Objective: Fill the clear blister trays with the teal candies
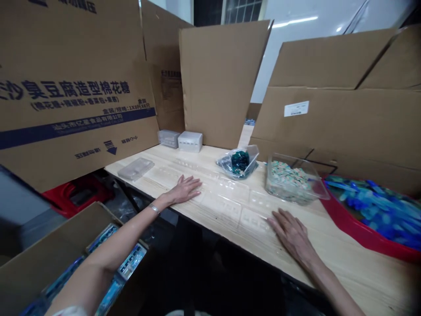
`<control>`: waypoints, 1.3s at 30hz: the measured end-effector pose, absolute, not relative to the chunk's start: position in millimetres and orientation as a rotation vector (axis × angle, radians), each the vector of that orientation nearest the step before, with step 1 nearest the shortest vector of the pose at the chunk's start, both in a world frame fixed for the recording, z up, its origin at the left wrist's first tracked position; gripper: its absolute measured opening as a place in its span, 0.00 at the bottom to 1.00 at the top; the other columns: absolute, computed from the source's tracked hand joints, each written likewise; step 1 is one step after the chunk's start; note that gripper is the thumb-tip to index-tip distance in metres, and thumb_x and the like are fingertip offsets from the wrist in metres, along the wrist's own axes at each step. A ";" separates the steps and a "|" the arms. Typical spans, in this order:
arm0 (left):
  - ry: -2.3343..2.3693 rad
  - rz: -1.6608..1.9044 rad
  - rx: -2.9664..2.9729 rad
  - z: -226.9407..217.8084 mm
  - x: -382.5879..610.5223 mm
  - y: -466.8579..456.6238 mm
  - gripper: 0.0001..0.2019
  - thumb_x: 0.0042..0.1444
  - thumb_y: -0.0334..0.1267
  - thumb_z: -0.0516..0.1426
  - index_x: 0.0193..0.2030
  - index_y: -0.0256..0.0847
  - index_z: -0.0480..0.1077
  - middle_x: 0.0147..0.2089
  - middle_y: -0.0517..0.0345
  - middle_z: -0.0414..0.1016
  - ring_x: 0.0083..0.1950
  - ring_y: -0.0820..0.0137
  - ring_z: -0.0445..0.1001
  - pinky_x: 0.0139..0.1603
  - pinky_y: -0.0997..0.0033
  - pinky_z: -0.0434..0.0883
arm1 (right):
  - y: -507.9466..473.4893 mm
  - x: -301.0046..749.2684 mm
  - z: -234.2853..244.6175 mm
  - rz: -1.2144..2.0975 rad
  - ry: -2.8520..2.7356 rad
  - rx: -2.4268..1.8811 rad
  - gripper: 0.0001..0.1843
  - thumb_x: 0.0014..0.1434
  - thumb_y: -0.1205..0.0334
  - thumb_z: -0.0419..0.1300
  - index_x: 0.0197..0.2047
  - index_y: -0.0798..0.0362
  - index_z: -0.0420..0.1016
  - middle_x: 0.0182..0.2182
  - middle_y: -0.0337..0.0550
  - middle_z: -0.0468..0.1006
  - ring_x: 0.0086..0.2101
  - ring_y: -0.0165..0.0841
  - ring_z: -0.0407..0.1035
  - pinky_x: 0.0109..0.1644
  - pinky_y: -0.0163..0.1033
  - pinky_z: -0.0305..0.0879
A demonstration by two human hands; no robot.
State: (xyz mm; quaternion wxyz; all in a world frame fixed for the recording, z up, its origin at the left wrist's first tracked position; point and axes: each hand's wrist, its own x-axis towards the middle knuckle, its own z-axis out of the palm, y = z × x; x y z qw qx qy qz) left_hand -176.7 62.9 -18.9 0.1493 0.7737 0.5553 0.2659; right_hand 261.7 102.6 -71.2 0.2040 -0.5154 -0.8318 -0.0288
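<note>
My left hand [184, 189] lies flat with fingers spread on clear plastic blister trays set out along the light wooden table [197, 213]. At the right end of these trays, my right hand [292, 232] rests palm down, its fingers stretched out and touching the edge of a clear tray [254, 220]. Between the hands lies another clear tray [225, 207], with more trays behind it; they are transparent, so their exact number and contents are hard to make out. Neither hand grips anything.
Behind the trays stand an open plastic bag of dark teal pieces [240, 161] and a clear box [297, 197] of small pale pieces. A red basin [347, 228] holds blue sticks or packets. Stacked trays [190, 142] stand at the back. Cardboard boxes [223, 83] wall the table; an open carton [66, 239] sits lower left.
</note>
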 end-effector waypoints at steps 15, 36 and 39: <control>2.036 0.162 2.251 -4.5 -231.3 106.1 0.31 0.61 0.55 0.33 0.66 0.44 0.51 0.70 0.54 0.45 0.70 0.59 0.39 0.65 0.44 0.34 | 90.6 236.5 -52.4 -0.163 -2.334 -1.467 0.25 0.64 0.48 0.41 0.49 0.51 0.73 0.52 0.51 0.71 0.57 0.42 0.59 0.59 0.51 0.50; 2.063 0.388 2.311 -17.9 -245.0 93.5 0.26 0.62 0.53 0.37 0.59 0.46 0.62 0.64 0.51 0.61 0.65 0.59 0.56 0.63 0.39 0.41 | 98.0 246.9 -64.5 -0.309 -2.371 -1.306 0.24 0.63 0.56 0.38 0.47 0.48 0.74 0.49 0.48 0.74 0.54 0.43 0.62 0.55 0.53 0.56; 2.194 0.487 2.240 -14.0 -249.9 98.7 0.24 0.62 0.50 0.40 0.59 0.44 0.62 0.63 0.50 0.62 0.64 0.60 0.58 0.63 0.44 0.46 | 101.8 267.4 -70.0 -0.372 -2.327 -1.207 0.26 0.62 0.54 0.37 0.47 0.49 0.74 0.49 0.50 0.73 0.53 0.45 0.62 0.54 0.54 0.58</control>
